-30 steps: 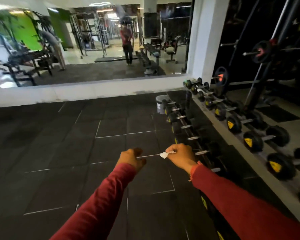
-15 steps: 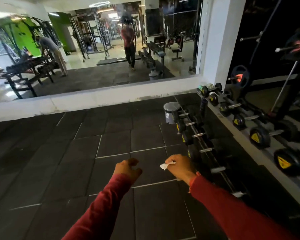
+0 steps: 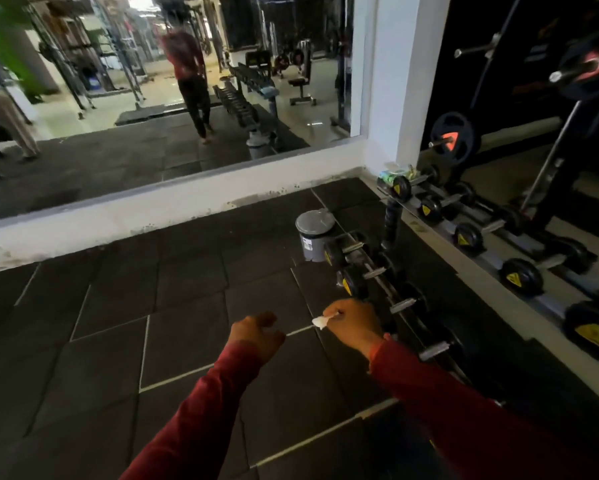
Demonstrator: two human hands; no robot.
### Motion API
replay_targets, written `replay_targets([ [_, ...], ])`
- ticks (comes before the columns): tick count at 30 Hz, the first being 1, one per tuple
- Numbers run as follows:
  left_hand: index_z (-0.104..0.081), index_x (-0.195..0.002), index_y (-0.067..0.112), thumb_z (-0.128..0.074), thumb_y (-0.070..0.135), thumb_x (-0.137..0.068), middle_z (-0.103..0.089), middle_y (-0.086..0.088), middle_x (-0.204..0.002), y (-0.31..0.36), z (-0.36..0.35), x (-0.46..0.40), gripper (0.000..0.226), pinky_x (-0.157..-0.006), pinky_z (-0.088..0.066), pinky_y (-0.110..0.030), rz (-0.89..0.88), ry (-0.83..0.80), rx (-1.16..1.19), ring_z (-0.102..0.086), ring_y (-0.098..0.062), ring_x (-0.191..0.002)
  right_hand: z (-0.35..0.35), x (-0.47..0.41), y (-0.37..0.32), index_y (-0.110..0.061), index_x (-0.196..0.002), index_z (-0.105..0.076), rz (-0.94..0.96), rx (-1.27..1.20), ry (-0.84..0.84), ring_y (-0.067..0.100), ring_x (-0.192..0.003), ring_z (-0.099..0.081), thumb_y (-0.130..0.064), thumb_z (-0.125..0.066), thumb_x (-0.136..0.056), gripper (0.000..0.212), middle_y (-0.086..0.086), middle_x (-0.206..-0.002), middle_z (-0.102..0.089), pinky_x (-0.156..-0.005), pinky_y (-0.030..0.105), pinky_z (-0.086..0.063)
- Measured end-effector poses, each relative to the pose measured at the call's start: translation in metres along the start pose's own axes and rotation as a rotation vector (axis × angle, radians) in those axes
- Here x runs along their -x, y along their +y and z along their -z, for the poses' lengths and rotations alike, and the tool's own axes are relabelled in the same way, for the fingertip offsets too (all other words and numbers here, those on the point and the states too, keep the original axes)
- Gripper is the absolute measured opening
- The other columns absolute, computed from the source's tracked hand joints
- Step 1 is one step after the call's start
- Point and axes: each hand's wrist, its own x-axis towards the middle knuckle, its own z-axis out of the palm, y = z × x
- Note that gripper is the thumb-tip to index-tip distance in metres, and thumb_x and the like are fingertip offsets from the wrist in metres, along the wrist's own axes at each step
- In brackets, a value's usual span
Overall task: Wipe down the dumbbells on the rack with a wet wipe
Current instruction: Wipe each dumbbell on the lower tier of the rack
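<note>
— Where's the wet wipe [image 3: 320, 321]?
— Small, white, crumpled, just below centre.
— And the dumbbells [image 3: 353, 282]?
— Black, yellow-marked ends, steel handles, lying crosswise on the rack [image 3: 391, 223], running from centre toward four o'clock.

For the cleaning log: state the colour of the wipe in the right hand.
White; the wet wipe shows best in the head view, pinched by the right hand.
</note>
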Motion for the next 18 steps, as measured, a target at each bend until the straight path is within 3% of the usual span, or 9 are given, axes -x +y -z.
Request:
replay_targets([
  [2, -0.067, -0.125, 0.02, -0.074, 0.027, -0.083, -0.067, 0.0, -0.126, 0.006, 0.011, -0.06, 0.043, -0.096, -0.047, -0.021, -0.019, -0.04, -0.014, -0.063, -0.016, -0.113, 0.001, -0.048, -0.007, -0.012, -0.104, -0.076, -0.012, -0.021, 0.024, 0.023, -0.108, -0.064, -0.012, -0.063, -0.089, 0.021, 0.005, -0.111, -0.072, -0.096, 0.034, -0.05],
  [4, -0.066, -0.127, 0.02, -0.073, 0.027, -0.083, -0.067, 0.001, -0.126, 0.013, 0.018, -0.118, 0.046, -0.085, -0.045, -0.012, -0.044, -0.099, -0.046, -0.064, -0.011, -0.105, 0.005, -0.094, -0.01, -0.011, -0.105, -0.077, -0.028, -0.033, 0.041, 0.021, -0.108, -0.065, -0.015, -0.062, -0.091, 0.021, 0.006, -0.111, -0.073, -0.094, 0.029, -0.049],
  [6, -0.064, -0.129, 0.021, -0.072, 0.028, -0.084, -0.066, 0.002, -0.127, 0.019, 0.02, -0.17, 0.047, -0.077, -0.039, -0.006, -0.063, -0.147, -0.082, -0.062, -0.008, -0.1, 0.006, -0.139, -0.008, -0.012, -0.106, -0.077, -0.08, -0.075, 0.072, 0.015, -0.106, -0.065, -0.012, -0.059, -0.092, 0.022, 0.004, -0.111, -0.073, -0.082, 0.008, -0.045],
  [8, -0.065, -0.128, 0.022, -0.071, 0.029, -0.085, -0.064, 0.005, -0.128, 0.023, 0.017, -0.222, 0.044, -0.083, -0.038, -0.008, -0.086, -0.184, -0.123, -0.062, -0.01, -0.108, 0.004, -0.188, 0.001, -0.013, -0.108, -0.076, -0.155, -0.136, 0.12, 0.011, -0.104, -0.066, -0.008, -0.056, -0.093, 0.026, 0.002, -0.111, -0.073, -0.07, -0.001, -0.037],
  [11, -0.069, -0.121, 0.021, -0.074, 0.026, -0.083, -0.068, 0.006, -0.118, 0.029, 0.004, -0.3, 0.039, -0.092, -0.041, -0.012, -0.088, -0.227, -0.134, -0.063, -0.01, -0.107, 0.001, -0.264, 0.017, -0.02, -0.106, -0.077, -0.278, -0.251, 0.158, 0.01, -0.094, -0.067, -0.016, -0.056, -0.094, 0.025, -0.002, -0.103, -0.075, -0.078, 0.015, -0.048],
  [14, -0.07, -0.117, 0.018, -0.076, 0.022, -0.079, -0.07, 0.004, -0.114, 0.039, -0.015, -0.385, 0.038, -0.101, -0.047, -0.026, -0.085, -0.285, -0.125, -0.065, -0.013, -0.109, 0.001, -0.342, 0.035, -0.024, -0.096, -0.078, -0.35, -0.262, 0.184, 0.011, -0.08, -0.066, -0.027, -0.058, -0.091, 0.021, -0.005, -0.085, -0.074, -0.067, 0.022, -0.049],
  [16, -0.07, -0.117, 0.018, -0.075, 0.017, -0.08, -0.07, 0.004, -0.113, 0.052, -0.025, -0.44, 0.038, -0.099, -0.048, -0.024, -0.102, -0.327, -0.133, -0.066, -0.01, -0.106, 0.006, -0.389, 0.042, -0.018, -0.089, -0.077, -0.414, -0.302, 0.21, 0.018, -0.08, -0.069, -0.027, -0.061, -0.087, 0.018, -0.001, -0.082, -0.074, -0.072, 0.031, -0.053],
  [18, -0.072, -0.111, 0.019, -0.074, 0.013, -0.08, -0.071, 0.004, -0.108, 0.065, -0.035, -0.493, 0.032, -0.095, -0.048, -0.02, -0.139, -0.372, -0.158, -0.064, -0.005, -0.097, 0.01, -0.433, 0.047, -0.015, -0.091, -0.076, -0.481, -0.337, 0.217, 0.017, -0.084, -0.068, -0.022, -0.067, -0.083, 0.014, 0.0, -0.086, -0.074, -0.073, 0.027, -0.053],
])
